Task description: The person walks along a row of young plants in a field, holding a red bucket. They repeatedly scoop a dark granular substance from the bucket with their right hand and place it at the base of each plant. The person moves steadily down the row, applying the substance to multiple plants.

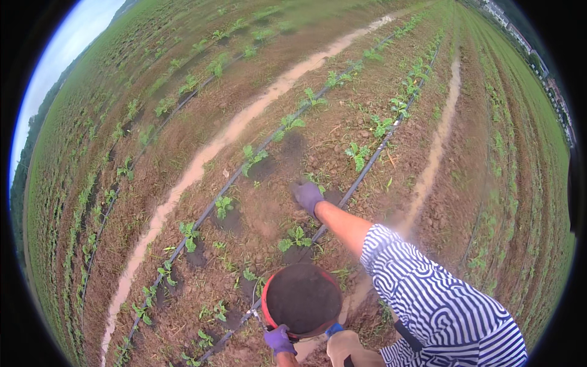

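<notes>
A red round bucket [264,300] filled with dark, soil-like material [302,298] is at the bottom middle. My left hand [278,339], in a purple glove, grips its near rim. My right hand [306,193], also in a purple glove, reaches over the bed near a leafy seedling [321,183]; its fingers are blurred and the palm faces down, so whether it holds anything is not clear. Dark patches [293,147] of similar material lie on the brown soil beside the plants. Another seedling [295,238] grows between the bucket and my right hand.
Black drip lines [220,202] run along the rows of seedlings, one [367,169] passing under my right forearm. Muddy water stands in the furrows [192,172] on both sides of the bed. My leg and a blue shoe [335,329] are beside the bucket.
</notes>
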Motion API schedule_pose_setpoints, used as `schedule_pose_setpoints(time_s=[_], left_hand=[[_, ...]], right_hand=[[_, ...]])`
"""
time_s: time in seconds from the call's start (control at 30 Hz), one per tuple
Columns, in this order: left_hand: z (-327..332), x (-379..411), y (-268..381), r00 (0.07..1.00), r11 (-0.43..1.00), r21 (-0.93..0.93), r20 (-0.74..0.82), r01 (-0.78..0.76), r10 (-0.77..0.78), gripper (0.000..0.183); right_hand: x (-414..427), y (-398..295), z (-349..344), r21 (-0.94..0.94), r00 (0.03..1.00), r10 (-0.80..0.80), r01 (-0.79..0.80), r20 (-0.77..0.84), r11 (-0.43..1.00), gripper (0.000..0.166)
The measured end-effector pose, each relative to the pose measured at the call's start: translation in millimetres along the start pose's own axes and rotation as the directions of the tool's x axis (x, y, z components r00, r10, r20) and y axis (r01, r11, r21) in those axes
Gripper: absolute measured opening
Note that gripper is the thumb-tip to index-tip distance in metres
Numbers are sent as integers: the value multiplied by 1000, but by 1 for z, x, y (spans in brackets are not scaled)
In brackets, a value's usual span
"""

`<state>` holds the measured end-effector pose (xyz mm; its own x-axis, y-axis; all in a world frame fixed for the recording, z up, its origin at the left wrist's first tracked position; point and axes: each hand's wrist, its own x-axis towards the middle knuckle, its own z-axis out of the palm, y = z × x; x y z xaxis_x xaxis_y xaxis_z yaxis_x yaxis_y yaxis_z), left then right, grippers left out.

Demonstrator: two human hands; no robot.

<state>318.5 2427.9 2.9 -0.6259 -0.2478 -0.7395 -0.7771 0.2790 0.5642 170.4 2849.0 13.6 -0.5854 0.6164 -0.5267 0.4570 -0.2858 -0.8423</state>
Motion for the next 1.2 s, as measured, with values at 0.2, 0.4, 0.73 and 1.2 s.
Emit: schedule_pose_setpoints(time_s=[0.2, 0.4, 0.73, 1.2], left_hand=[[90, -94, 43, 981, 976, 210, -175, -51, 89, 30], [146, -115, 64, 993, 964, 244, -6, -110, 115, 41], [262, -119, 67, 986, 987, 46, 81, -152, 148, 22], [330, -156, 114, 998, 957, 289, -69, 22, -2, 16]], right_hand=[[-163, 158, -17, -731, 739, 246, 449, 627, 514, 77], [-206, 181, -38, -651, 461, 485, 328, 743, 685, 49], [-96, 79, -203, 369, 824, -290, 107, 486, 923, 12], [-14, 90, -230, -386, 857, -112, 338, 502, 858, 32]])
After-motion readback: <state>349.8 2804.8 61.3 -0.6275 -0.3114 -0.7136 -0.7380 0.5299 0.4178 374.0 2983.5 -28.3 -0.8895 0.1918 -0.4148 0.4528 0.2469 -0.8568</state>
